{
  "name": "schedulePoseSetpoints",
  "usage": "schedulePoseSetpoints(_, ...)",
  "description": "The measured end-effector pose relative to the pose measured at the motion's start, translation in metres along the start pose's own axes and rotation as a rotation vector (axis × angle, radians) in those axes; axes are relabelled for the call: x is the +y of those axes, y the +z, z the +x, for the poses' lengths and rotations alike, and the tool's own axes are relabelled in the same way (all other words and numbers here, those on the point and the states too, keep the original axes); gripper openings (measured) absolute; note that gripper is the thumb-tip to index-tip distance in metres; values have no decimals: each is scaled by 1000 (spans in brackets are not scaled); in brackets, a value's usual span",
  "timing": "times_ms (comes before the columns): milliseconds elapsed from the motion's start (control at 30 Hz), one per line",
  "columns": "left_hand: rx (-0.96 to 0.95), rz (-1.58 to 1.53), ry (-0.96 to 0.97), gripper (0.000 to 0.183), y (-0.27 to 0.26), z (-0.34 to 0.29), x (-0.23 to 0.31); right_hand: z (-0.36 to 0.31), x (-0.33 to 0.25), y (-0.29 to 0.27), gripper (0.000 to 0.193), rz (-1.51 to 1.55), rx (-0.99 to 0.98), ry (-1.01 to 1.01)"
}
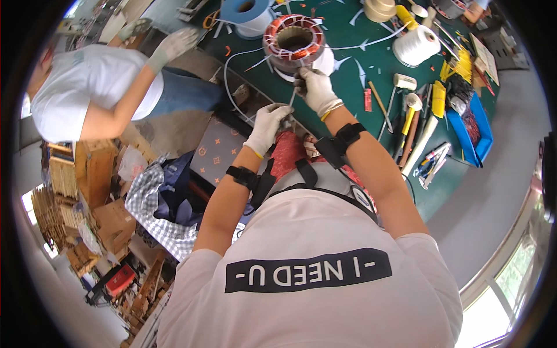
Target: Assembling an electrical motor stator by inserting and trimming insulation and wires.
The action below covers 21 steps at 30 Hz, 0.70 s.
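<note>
Both my hands wear white gloves and are closed at the near edge of the green table. My left hand [267, 129] pinches one end of a short taut white cord [293, 97]. My right hand [317, 93], slightly higher and to the right, grips the same cord close to the stator. Just beyond it stands the motor stator [281, 57], a ring with red-copper windings laced in white. It rests on a round white disc [326, 61]. A longer white strand [225, 81] loops from the stator's left side down toward my left hand.
A blue-flanged spool [246, 28] stands behind the stator, and a white thread cone [416, 47] stands to the right. Mallets [405, 81], several hand tools and a blue tray [485, 139] lie at right. At left, a gloved co-worker [110, 87] reaches toward the table.
</note>
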<state>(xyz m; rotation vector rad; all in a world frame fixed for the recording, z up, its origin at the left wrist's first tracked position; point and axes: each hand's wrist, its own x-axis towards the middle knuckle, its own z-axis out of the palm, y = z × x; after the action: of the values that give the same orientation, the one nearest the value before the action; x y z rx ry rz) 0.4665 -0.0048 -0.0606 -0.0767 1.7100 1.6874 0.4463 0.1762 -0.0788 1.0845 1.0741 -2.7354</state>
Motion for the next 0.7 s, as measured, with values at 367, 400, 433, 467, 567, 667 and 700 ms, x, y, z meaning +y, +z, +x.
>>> schedulePoseSetpoints(367,-229,648,125,24,2,-3,-35,-84,-39,-236,20,-1320,949,-322)
schedulePoseSetpoints(400,-249,708,239,22,10,3,-34,-87,-32,-248,20,-1420,874,-433)
schedulePoseSetpoints(433,-261,717,209,21,19,7,-33,-93,-25,-254,20,-1497,836,-423)
schedulePoseSetpoints(467,-282,716,173,20,27,14,-30,-94,-14,-252,19,-1519,705,-532)
schedulePoseSetpoints(567,-321,659,99,19,43,26,-25,-95,14,-226,22,-1633,297,-499)
schedulePoseSetpoints(667,-225,757,337,19,24,16,-20,-94,18,-199,32,-1706,-52,-386)
schedulePoseSetpoints(700,-207,778,201,20,9,10,-17,-93,14,-191,34,-1609,-129,-362)
